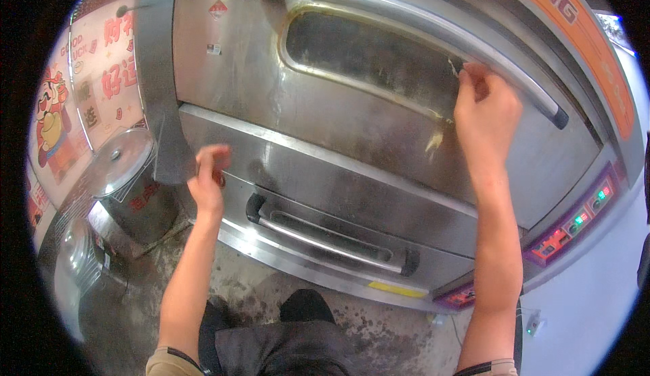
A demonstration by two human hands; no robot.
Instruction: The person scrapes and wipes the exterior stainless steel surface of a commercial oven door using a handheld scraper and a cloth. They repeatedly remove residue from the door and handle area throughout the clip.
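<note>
A stainless-steel deck oven fills the view, its wide upper door (315, 112) closed. My right hand (485, 96) is at the right end of the door's glass window (365, 53), just below the long metal handle bar (406, 15). Its fingers are bent together; a thin pale streak shows beside the fingertips, and whether they hold anything cannot be made out. My left hand (208, 175) hovers, slightly blurred, before the steel panel between the doors, fingers loosely curled and nothing visible in them. Below it is the closed lower oven door (431, 254) with a shorter handle (335, 249).
Lit control panels (574, 223) run down the oven's right side. At left, a large lidded metal pot (142, 213) and a second lidded pot (76, 246) stand by a wire rack. A yellow strip (396, 289) marks the lower edge above the stained concrete floor (244, 284).
</note>
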